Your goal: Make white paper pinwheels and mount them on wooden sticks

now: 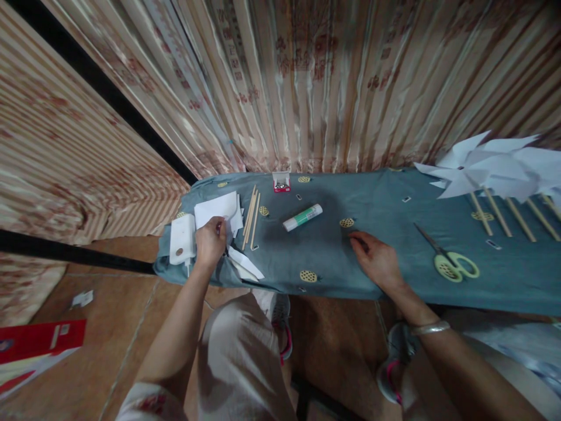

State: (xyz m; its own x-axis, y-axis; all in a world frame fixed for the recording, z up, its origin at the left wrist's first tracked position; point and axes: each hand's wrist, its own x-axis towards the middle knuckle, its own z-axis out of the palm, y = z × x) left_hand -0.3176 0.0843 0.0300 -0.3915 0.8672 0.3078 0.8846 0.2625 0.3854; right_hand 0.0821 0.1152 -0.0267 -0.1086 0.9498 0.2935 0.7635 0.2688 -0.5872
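My left hand (211, 242) is at the stack of white paper (214, 207) on the table's left end, its fingers pinched at the lower edge of the paper. Folded white paper strips (245, 263) lie just right of that wrist. My right hand (377, 257) rests low over the cloth right of centre, fingers curled together, and nothing shows in them. Between my hands lies a green and white glue stick (302, 217). Several thin wooden sticks (250, 217) lie beside the paper. Scissors (451, 263) with pale green handles are to the right of my right hand.
Several white paper pinwheels (495, 164) on wooden sticks lie at the right end. A small red box (281, 182) of metal pins stands open at the back. A white device (182, 240) sits at the left edge. Curtains (307, 88) hang behind the cloth-covered table (324, 251).
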